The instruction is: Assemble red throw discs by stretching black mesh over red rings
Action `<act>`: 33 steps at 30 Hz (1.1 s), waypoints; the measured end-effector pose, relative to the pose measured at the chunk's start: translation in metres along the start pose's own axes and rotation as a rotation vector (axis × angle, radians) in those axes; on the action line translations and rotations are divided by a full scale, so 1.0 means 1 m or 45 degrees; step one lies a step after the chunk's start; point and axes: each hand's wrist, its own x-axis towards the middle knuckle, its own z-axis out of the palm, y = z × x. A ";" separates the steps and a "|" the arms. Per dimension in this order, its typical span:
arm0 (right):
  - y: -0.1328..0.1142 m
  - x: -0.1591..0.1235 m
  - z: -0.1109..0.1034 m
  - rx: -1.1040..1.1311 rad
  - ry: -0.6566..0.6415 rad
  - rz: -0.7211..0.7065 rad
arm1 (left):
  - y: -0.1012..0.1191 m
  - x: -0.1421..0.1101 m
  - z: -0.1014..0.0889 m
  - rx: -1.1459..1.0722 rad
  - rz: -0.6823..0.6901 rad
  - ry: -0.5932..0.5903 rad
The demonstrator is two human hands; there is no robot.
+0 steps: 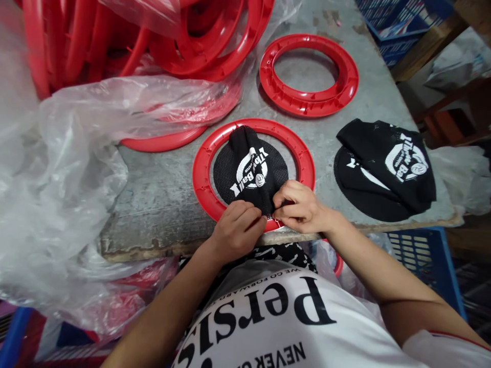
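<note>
Shirt (264, 312) nearest, at six o'clock — just beyond it, the red ring (202, 179) lies flat on the table (153, 191), close to the front edge. Black cloth (251, 171) sits in its opening, white print up, a thick fold running from twelve o'clock down toward six, with mesh spread on either side and a gap to the rim around two.

Both hands work at the near rim. The left hand (236, 230) has its fingers curled closed and seems to pinch the cloth's lower edge near six; the right hand (301, 207) pinches that edge closer to five, thumb and forefinger nearly together. The fingertips hide the exact contact.

To do this well, I would judge, hold the edge firmly with the left while the right makes the small adjustments — pulling evenly, so the mesh neither twists nor bunches more. Light pressure down on the rim should stop the ring from sliding or tipping off the edge.

Farther out from the ring: a spare ring (348, 76) at one o'clock, folded cloths (406, 179) at three, a crate (447, 263) at four, clear film (76, 163) at nine, and a red pile (86, 46) toward ten.
</note>
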 end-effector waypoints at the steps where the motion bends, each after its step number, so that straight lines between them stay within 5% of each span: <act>1: 0.000 0.000 0.000 -0.004 -0.004 0.002 | 0.000 0.000 0.000 0.004 0.000 -0.002; 22: -0.003 -0.003 0.007 -0.135 -0.043 0.009 | -0.001 0.000 0.001 0.001 0.003 -0.087; 27: -0.010 0.002 -0.001 0.049 0.198 0.081 | 0.005 0.005 -0.006 -0.082 -0.097 0.089; 30: -0.008 -0.002 -0.007 -0.054 0.440 0.294 | -0.007 0.007 -0.019 -0.055 -0.311 0.234; 33: 0.002 -0.011 -0.012 -0.287 0.545 0.589 | -0.038 0.010 -0.041 0.098 -0.526 0.111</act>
